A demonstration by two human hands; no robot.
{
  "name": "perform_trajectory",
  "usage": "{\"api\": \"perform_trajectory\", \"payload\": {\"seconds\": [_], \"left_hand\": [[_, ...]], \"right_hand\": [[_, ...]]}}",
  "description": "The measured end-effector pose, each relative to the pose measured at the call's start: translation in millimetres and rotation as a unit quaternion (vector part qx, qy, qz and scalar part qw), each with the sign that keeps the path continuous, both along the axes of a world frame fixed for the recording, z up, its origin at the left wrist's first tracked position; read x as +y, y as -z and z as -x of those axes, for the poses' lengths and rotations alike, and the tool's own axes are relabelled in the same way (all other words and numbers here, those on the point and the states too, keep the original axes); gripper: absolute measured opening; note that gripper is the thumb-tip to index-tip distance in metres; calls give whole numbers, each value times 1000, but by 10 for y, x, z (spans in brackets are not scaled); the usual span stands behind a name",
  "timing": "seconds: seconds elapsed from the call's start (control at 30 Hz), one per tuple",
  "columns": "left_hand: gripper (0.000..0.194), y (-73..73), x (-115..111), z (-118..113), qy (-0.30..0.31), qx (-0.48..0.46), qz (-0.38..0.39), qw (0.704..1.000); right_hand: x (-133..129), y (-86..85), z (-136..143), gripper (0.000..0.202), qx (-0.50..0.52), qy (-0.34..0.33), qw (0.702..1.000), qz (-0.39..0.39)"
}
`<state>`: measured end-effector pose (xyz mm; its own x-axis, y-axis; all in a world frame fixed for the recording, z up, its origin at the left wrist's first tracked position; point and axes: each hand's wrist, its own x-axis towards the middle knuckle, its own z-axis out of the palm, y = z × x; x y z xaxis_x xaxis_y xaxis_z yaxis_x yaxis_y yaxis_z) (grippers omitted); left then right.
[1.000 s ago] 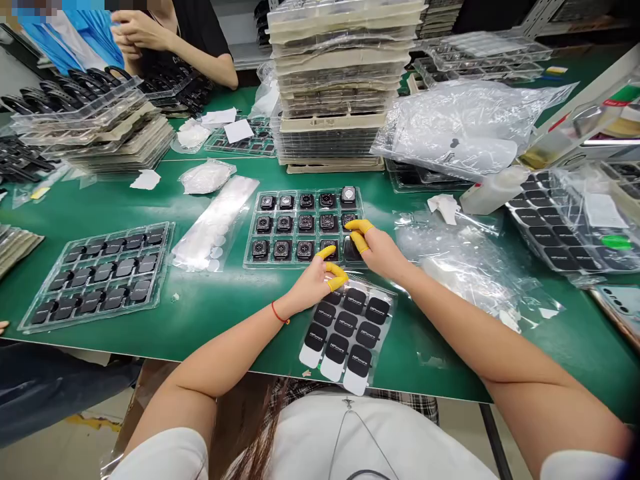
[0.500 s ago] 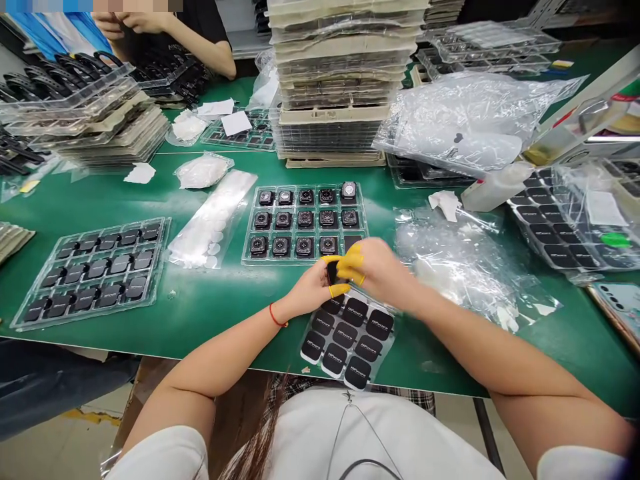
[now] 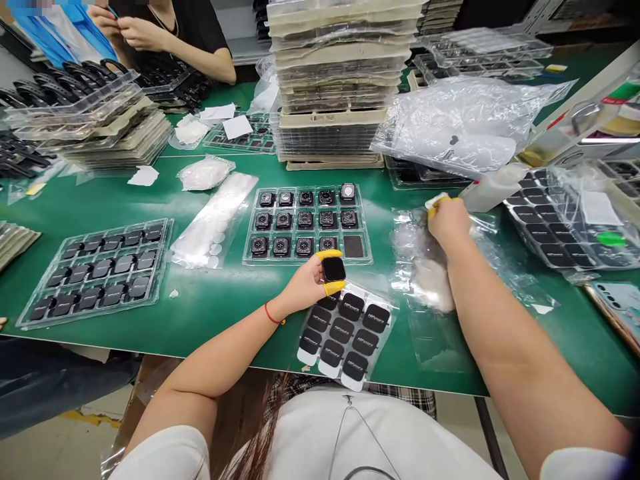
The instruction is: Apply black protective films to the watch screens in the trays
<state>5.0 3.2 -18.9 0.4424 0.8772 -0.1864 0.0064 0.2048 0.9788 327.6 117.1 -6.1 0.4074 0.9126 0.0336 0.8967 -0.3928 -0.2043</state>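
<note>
My left hand [image 3: 313, 283], with yellow finger cots, grips a smartwatch body [image 3: 334, 269] by its edges, its black screen facing up. Just below it lies a sheet of black HiFuture-printed square stickers [image 3: 343, 331]. Behind the hand is a clear tray [image 3: 370, 233] of watch bodies, backs up, with a vacant slot at its front right corner. Out to the right, my right hand [image 3: 450, 223] has its cotted fingers closed on a crumpled white wipe [image 3: 436, 199], above clear plastic film [image 3: 415, 247].
A tray of dark, covered watch bodies [image 3: 100, 270] lies at left. Tall stacked trays [image 3: 330, 133] stand at the back, beside a plastic bag [image 3: 450, 127]. A white bottle [image 3: 493, 190], more sticker sheets [image 3: 550, 227] and a phone [image 3: 617, 300] are at right. A co-worker's hands [image 3: 133, 30] show at back left.
My right hand has left the watch body and moved right to the white wipe, closing on it. My left hand keeps the watch body, whose screen now shows.
</note>
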Motion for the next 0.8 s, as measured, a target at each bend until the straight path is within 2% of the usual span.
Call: {"api": "perform_trajectory", "payload": {"seconds": [0.03, 0.1, 0.2, 0.23, 0.27, 0.3, 0.33, 0.37, 0.43, 0.5, 0.63, 0.73, 0.8], "left_hand": [[58, -6, 1, 0, -1, 4, 0, 1000], [57, -13, 0, 3, 0, 15, -6, 1000], [58, 0, -6, 13, 13, 15, -9, 1000], [58, 9, -10, 17, 17, 11, -15, 1000], [57, 20, -14, 21, 22, 10, -29, 999], [55, 31, -18, 24, 28, 14, -50, 998], [53, 41, -22, 28, 32, 19, -72, 997], [53, 49, -25, 31, 35, 22, -86, 995], [55, 60, -29, 37, 31, 13, -80, 996], [60, 66, -27, 44, 24, -3, -61, 998], [58, 76, -21, 61, 41, 22, -110, 993], [62, 78, -36, 57, 42, 5, -81, 996], [68, 74, -56, 47, 29, -25, -26, 999]], "right_hand": [[-33, -55, 18, 38, 19, -8, 1000, 4], [-188, -208, 183, 32, 62, -70, 996, -13], [-605, -394, 697, 14, 130, -244, 961, -27], [-755, -406, 893, 11, 152, -380, 912, -37], [-888, -386, 1073, 11, 162, -505, 846, -55], [-995, -341, 1226, 13, 158, -570, 803, -76], [-1069, -278, 1341, 16, 152, -595, 781, -110], [-1112, -208, 1417, 18, 148, -602, 772, -142], [-1126, -85, 1471, 21, 140, -570, 786, -191], [-1111, -18, 1454, 23, 135, -559, 792, -204], [-1133, -28, 1423, 22, 102, -588, 768, -233], [-1096, -80, 1399, 21, 86, -559, 781, -266], [-1022, -119, 1359, 21, 85, -522, 802, -277]]}}
